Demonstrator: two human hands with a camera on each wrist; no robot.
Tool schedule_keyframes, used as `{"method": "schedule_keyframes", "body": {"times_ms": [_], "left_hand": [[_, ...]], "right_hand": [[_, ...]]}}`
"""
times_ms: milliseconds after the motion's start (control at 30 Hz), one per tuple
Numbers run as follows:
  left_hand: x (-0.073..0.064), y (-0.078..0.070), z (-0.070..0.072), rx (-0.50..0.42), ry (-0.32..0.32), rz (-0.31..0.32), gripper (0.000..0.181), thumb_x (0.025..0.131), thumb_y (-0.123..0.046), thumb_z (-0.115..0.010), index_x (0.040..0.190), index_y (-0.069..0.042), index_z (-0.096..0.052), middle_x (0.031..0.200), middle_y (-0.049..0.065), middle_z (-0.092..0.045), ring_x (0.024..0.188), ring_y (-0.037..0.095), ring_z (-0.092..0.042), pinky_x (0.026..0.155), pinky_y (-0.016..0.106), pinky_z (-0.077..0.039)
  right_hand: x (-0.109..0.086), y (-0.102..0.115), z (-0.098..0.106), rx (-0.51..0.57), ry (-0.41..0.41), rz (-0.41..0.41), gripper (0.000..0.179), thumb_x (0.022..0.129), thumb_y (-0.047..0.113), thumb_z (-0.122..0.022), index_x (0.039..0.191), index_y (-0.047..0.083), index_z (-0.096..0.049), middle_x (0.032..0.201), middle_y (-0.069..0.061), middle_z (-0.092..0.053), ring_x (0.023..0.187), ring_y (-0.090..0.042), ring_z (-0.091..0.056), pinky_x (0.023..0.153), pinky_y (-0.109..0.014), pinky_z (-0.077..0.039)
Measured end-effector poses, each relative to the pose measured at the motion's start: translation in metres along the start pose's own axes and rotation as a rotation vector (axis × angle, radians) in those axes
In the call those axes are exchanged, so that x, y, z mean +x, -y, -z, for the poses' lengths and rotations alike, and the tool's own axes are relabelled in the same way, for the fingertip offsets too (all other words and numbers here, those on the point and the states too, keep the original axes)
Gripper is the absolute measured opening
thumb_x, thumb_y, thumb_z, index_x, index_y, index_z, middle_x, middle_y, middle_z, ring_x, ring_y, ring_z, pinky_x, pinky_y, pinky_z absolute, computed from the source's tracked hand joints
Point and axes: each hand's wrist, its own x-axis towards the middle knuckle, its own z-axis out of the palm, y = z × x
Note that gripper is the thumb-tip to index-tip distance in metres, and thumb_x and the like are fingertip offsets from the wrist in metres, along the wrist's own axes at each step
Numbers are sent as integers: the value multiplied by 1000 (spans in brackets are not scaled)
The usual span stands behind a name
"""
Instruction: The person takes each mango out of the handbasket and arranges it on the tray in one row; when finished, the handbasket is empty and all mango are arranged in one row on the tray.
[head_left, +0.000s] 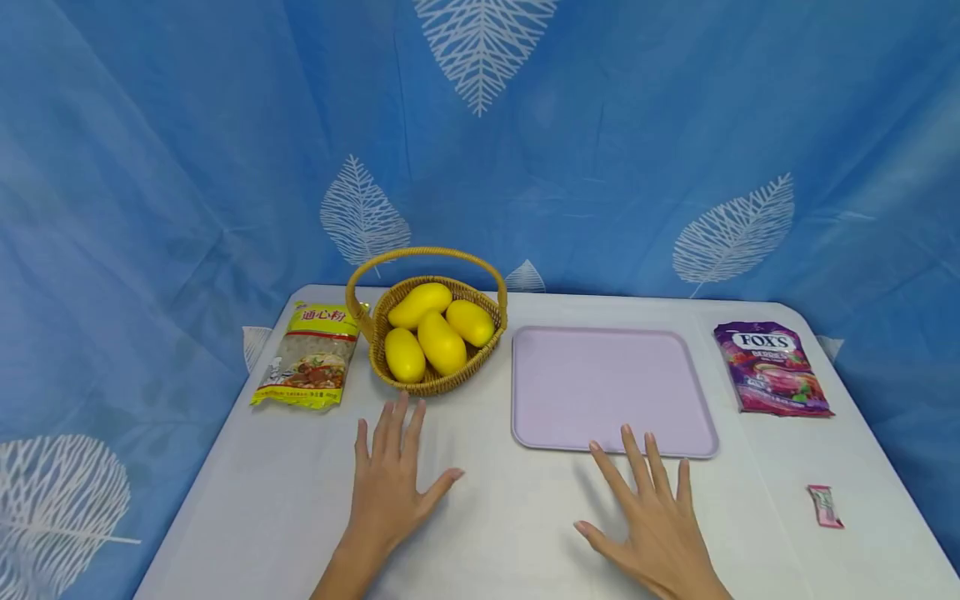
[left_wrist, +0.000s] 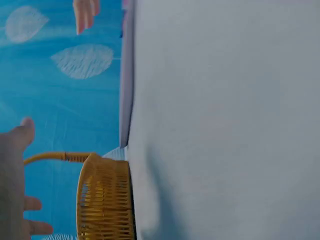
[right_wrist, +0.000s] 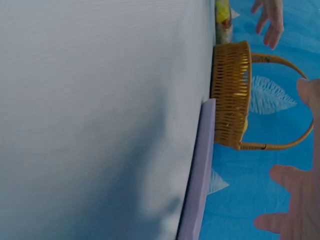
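My left hand (head_left: 386, 492) is spread with straight fingers and holds nothing. Its fingertips lie just short of a wicker basket (head_left: 442, 385) filled with several yellow mangoes (head_left: 441, 343). Spread likewise and holding nothing, my right hand (head_left: 658, 529) has its fingertips by the near edge of a pale lilac tray (head_left: 611, 387). In the left wrist view the basket (left_wrist: 106, 200) stands beyond the left hand (left_wrist: 12, 175). The right wrist view shows the right hand (right_wrist: 302, 195), with the tray's side (right_wrist: 200, 165) and the basket (right_wrist: 231, 95) past it.
A pasta packet (head_left: 311, 358) lies left of the basket. To the tray's right lies a purple Fox's candy bag (head_left: 772, 369), with a small pink wrapped candy (head_left: 826, 507) nearer the front. A blue leaf-patterned cloth (head_left: 570, 167) hangs behind the white table (head_left: 487, 533).
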Motion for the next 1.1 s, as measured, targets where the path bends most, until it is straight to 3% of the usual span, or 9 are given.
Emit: {"method": "schedule_keyframes", "body": {"times_ms": [167, 300, 500, 700, 900, 1100], "left_hand": [[20, 15, -4, -225, -99, 119, 92, 85, -61, -64, 148, 1, -37, 147, 24, -43, 132, 41, -44, 100, 65, -36], [34, 27, -8, -309, -129, 208, 96, 79, -43, -79, 150, 2, -31, 150, 24, -38, 135, 40, -40, 99, 62, -38], [53, 36, -18, -470, -105, 327, 103, 81, -38, -80, 155, -1, -18, 159, 21, -20, 146, 37, -23, 112, 61, -28], [63, 44, -40, -607, -109, 438, 101, 84, -37, -76, 156, -4, -13, 161, 21, -8, 150, 34, -13, 115, 62, -23], [63, 47, -57, -727, -194, 475, 96, 87, -31, -74, 156, -5, -13, 161, 22, -7, 150, 33, -11, 117, 61, -19], [59, 50, -70, -813, -210, 482, 97, 86, -22, -76, 157, -7, -11, 160, 17, -15, 147, 31, -21, 117, 55, -23]], "right_hand": [[23, 10, -1, 60, -29, 62, 89, 81, 81, -47, 153, 31, -33, 161, -11, -25, 146, -39, -26, 108, -68, -28], [44, 17, -3, 97, -65, 128, 84, 86, 79, -40, 153, 29, -34, 160, -12, -29, 141, -39, -36, 105, -63, -36], [78, 23, -2, 228, -61, 247, 71, 94, 62, -50, 153, 25, -35, 159, -14, -30, 142, -35, -35, 104, -58, -41], [122, 31, -4, 370, -12, 368, 69, 93, 39, -66, 153, 25, -35, 161, -11, -26, 139, -31, -40, 103, -52, -46], [166, 43, -9, 438, 10, 426, 71, 90, 32, -72, 151, 21, -38, 159, -13, -28, 138, -32, -42, 101, -49, -48], [203, 54, -18, 479, 83, 432, 68, 91, 29, -70, 151, 21, -39, 156, -16, -33, 137, -35, -42, 101, -49, -48]]}}
